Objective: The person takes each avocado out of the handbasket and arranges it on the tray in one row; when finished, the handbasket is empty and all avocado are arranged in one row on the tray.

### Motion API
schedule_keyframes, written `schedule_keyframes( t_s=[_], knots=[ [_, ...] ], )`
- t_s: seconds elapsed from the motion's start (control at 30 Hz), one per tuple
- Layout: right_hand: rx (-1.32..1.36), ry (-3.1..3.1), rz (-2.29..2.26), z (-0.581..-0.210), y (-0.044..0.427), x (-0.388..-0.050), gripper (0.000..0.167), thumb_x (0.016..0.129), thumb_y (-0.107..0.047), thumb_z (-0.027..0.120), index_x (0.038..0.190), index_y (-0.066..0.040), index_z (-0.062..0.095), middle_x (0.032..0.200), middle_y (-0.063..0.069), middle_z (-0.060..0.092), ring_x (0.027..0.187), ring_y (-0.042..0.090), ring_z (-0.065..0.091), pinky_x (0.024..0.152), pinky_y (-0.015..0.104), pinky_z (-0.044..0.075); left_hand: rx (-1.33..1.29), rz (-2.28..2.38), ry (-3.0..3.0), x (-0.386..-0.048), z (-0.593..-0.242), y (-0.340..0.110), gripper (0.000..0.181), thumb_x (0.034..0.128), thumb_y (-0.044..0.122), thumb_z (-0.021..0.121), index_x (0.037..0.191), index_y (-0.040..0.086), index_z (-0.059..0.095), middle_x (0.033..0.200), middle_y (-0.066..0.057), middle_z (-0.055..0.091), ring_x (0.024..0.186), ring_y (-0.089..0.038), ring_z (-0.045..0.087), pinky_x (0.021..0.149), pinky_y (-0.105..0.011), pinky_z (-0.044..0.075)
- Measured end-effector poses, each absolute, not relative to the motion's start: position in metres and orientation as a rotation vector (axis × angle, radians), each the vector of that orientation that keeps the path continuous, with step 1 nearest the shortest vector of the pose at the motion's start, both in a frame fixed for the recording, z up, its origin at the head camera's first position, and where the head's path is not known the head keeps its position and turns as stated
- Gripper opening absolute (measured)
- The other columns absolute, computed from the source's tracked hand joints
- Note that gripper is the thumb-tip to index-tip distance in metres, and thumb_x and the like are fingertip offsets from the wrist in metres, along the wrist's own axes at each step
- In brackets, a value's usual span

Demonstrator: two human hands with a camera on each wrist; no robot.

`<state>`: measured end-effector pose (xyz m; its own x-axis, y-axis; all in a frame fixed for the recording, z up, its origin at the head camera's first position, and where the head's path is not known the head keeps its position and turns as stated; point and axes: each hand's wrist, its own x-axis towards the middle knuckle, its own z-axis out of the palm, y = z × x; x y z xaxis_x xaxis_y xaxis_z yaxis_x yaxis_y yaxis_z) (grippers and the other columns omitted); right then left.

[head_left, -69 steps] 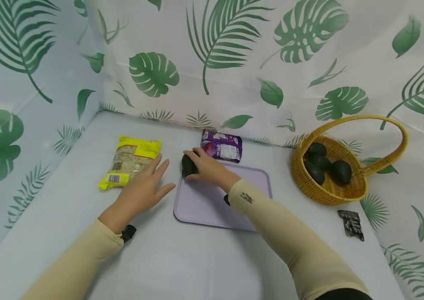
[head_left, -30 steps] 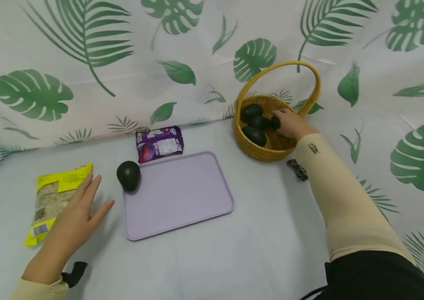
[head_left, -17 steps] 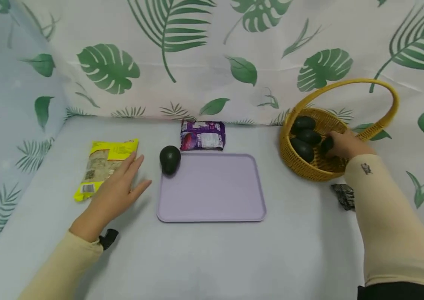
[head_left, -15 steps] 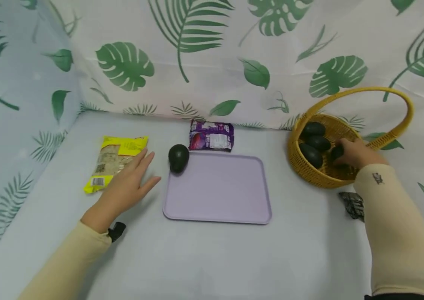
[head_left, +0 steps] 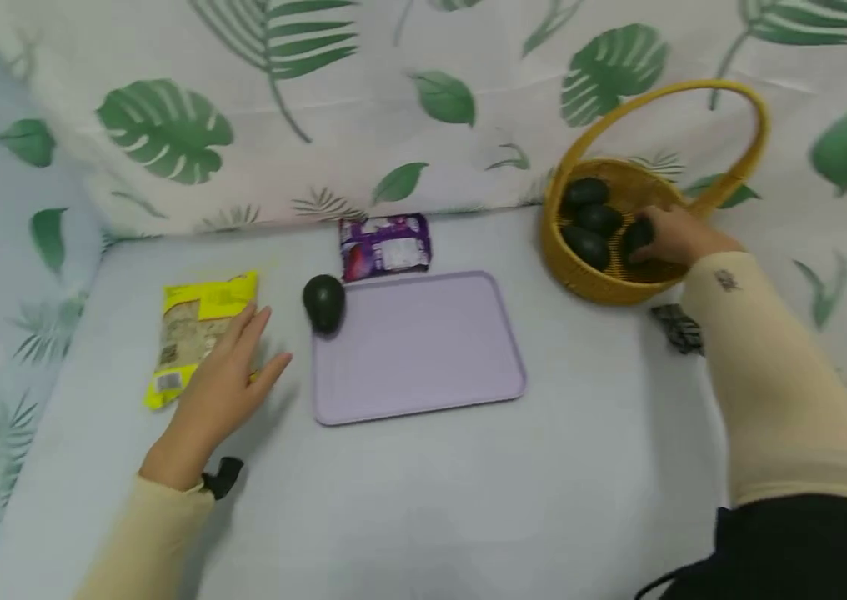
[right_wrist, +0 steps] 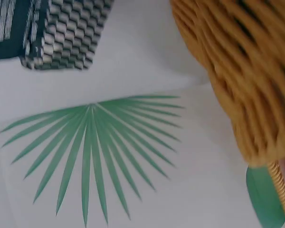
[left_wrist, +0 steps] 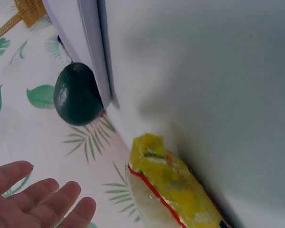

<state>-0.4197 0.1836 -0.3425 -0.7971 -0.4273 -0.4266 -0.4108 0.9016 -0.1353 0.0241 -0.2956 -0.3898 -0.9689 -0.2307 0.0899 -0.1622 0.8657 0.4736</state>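
My right hand reaches into the yellow wicker basket and grips a dark avocado there. Several other avocados lie on the basket's left side. In the right wrist view the basket's woven wall hides most of that hand. My left hand hovers with straight, spread fingers over the near right side of a yellow bag. Another avocado rests on the far left corner of the lilac tray. In the left wrist view this avocado sits beyond the left fingertips.
A purple packet lies behind the tray, against the leaf-printed backdrop. A small black-and-white packet lies in front of the basket, partly covered by the right sleeve. The basket's tall handle arches above it.
Earlier my right hand held an avocado at the tray's far left corner. It let go there, moved right into the basket and took hold of another. My left hand stays near the yellow bag.
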Motion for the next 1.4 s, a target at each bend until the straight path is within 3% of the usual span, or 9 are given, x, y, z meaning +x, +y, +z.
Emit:
schedule_keyframes(
  t_s=[0.17,0.3,0.4,0.57,0.73,0.93,1.1,1.23,1.4],
  knots=[
    [-0.657,2.527,-0.039,-0.368,0.078,-0.419,0.104,0.087,-0.048,0.072,0.159,-0.008,0.008,0.157,0.034,0.005,0.139,0.056,0.019,0.106,0.075,0.03,0.495,-0.68,-2.888,0.084,-0.394,-0.318,0.072,0.1011,0.046,0.051,0.158,0.012,0.023,0.163,-0.017,0.018,0.139,-0.048,0.031,0.097,-0.074,0.037],
    [-0.69,2.55,-0.108,-0.375,0.068,-0.411,0.099,0.089,-0.044,0.071,0.158,-0.008,0.01,0.156,0.034,0.007,0.14,0.054,0.022,0.108,0.072,0.03,0.501,-0.672,-2.89,0.094,-0.397,-0.324,0.072,0.101,0.046,0.051,0.158,0.012,0.023,0.163,-0.017,0.017,0.14,-0.048,0.03,0.097,-0.074,0.037],
    [-0.705,2.62,-0.231,-0.368,0.099,-0.396,0.097,0.09,-0.05,0.068,0.158,-0.008,0.012,0.154,0.037,0.009,0.136,0.056,0.024,0.106,0.073,0.03,0.445,-0.667,-2.916,0.076,-0.396,-0.321,0.072,0.1008,0.046,0.052,0.157,0.011,0.024,0.162,-0.019,0.018,0.141,-0.047,0.029,0.101,-0.073,0.035],
    [-0.687,2.792,-0.431,-0.333,0.168,-0.352,0.097,0.089,-0.054,0.065,0.159,-0.01,0.012,0.153,0.038,0.011,0.129,0.061,0.028,0.097,0.079,0.032,0.306,-0.685,-2.985,0.019,-0.388,-0.308,0.075,0.1003,0.049,0.05,0.159,0.014,0.02,0.164,-0.015,0.012,0.145,-0.043,0.025,0.11,-0.068,0.031],
    [-0.769,2.852,-0.583,-0.31,0.172,-0.306,0.092,0.09,-0.045,0.07,0.158,-0.013,0.017,0.152,0.035,0.018,0.114,0.052,0.043,0.09,0.072,0.043,0.199,-0.682,-2.985,-0.016,-0.382,-0.301,0.079,0.0987,0.057,0.047,0.16,0.019,0.014,0.166,-0.011,0.004,0.147,-0.041,0.022,0.112,-0.064,0.032],
    [-1.137,2.715,-0.723,-0.325,0.087,-0.27,0.082,0.086,-0.028,0.078,0.152,-0.014,0.032,0.148,0.024,0.031,0.109,0.039,0.052,0.093,0.058,0.049,0.208,-0.625,-3.035,-0.023,-0.38,-0.303,0.088,0.0955,0.068,0.038,0.16,0.019,0.005,0.165,-0.012,-0.009,0.151,-0.039,0.002,0.121,-0.061,0.015],
    [-1.336,2.509,-0.65,-0.356,-0.005,-0.248,0.08,0.084,-0.03,0.08,0.149,-0.022,0.036,0.148,0.017,0.034,0.111,0.034,0.057,0.098,0.053,0.05,0.202,-0.542,-3.068,-0.022,-0.384,-0.302,0.092,0.0949,0.07,0.036,0.16,0.015,0.001,0.163,-0.014,-0.015,0.15,-0.037,-0.011,0.123,-0.059,0.001],
    [-1.364,2.434,-0.534,-0.373,-0.053,-0.233,0.08,0.085,-0.033,0.079,0.15,-0.026,0.034,0.149,0.018,0.032,0.119,0.038,0.053,0.099,0.055,0.049,0.147,-0.524,-3.046,-0.016,-0.391,-0.294,0.091,0.0964,0.064,0.044,0.16,0.011,0.005,0.164,-0.019,-0.007,0.151,-0.039,-0.002,0.122,-0.059,0.008],
    [-1.352,2.421,-0.43,-0.381,-0.085,-0.225,0.081,0.086,-0.033,0.078,0.152,-0.025,0.032,0.149,0.02,0.031,0.121,0.041,0.051,0.1,0.057,0.048,0.114,-0.546,-3.042,-0.001,-0.407,-0.278,0.086,0.0973,0.049,0.057,0.157,0.001,0.017,0.161,-0.026,0.011,0.148,-0.042,0.017,0.12,-0.058,0.023]
  ],
)
